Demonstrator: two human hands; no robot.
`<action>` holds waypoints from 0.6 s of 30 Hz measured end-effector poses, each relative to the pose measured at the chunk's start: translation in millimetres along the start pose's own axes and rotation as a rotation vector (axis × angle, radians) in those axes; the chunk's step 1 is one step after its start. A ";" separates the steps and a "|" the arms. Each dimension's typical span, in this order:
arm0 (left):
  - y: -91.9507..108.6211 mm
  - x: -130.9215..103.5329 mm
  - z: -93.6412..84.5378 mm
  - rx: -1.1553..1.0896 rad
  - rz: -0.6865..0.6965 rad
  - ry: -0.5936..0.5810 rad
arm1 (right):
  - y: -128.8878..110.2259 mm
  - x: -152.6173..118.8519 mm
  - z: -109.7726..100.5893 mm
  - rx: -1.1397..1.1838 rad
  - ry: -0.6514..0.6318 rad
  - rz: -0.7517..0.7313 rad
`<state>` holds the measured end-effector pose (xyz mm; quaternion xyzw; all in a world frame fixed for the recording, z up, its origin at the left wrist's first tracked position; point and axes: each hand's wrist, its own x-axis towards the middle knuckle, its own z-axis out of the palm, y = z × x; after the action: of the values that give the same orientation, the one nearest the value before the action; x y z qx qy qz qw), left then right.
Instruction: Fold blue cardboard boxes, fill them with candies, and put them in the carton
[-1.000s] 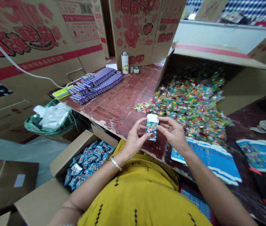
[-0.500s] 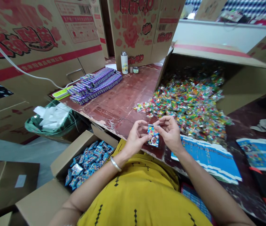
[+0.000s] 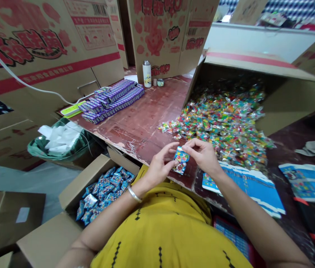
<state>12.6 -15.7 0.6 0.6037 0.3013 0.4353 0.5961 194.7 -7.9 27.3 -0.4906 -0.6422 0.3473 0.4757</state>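
Between my two hands, above the table's front edge, is a small blue printed candy box [image 3: 180,162]. My left hand [image 3: 161,163] grips its left side, thumb on the printed face. My right hand [image 3: 200,154] pinches its top right corner with thumb and finger. Whether anything is inside the box cannot be seen. Just beyond my hands a heap of clear-wrapped colourful candies [image 3: 227,130] spills from a tipped carton [image 3: 291,100]. Flat blue printed card blanks [image 3: 254,188] lie fanned out under and beside my right forearm.
Left of me, an open carton [image 3: 82,180] holds many small blue packs [image 3: 104,193]. Rows of purple boxes [image 3: 115,98] and a white flask [image 3: 147,74] stand at the back of the red table [image 3: 157,108]. More blanks [image 3: 308,182] lie right. A green bag [image 3: 38,147] holds white scraps.
The box has tilted, its top leaning to the right. My right hand has shifted slightly right and down at its top edge; my left hand stays on its left side.
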 end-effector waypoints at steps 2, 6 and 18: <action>-0.7 1.0 0.9 -0.004 -0.009 -0.001 | -3.3 -6.2 4.4 -0.073 0.019 -0.077; 8.8 1.9 -13.5 0.059 -0.041 -0.049 | -6.2 -10.5 -7.9 -0.159 -0.130 -0.117; 53.1 -26.4 -144.5 0.911 -0.329 -0.216 | 66.8 -34.4 -117.7 -1.038 -0.329 0.110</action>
<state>-135.1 21.4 35.5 0.7890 0.4888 0.0946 0.3601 329.1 -24.9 -7.0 -0.6330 -0.7685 0.0813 0.0456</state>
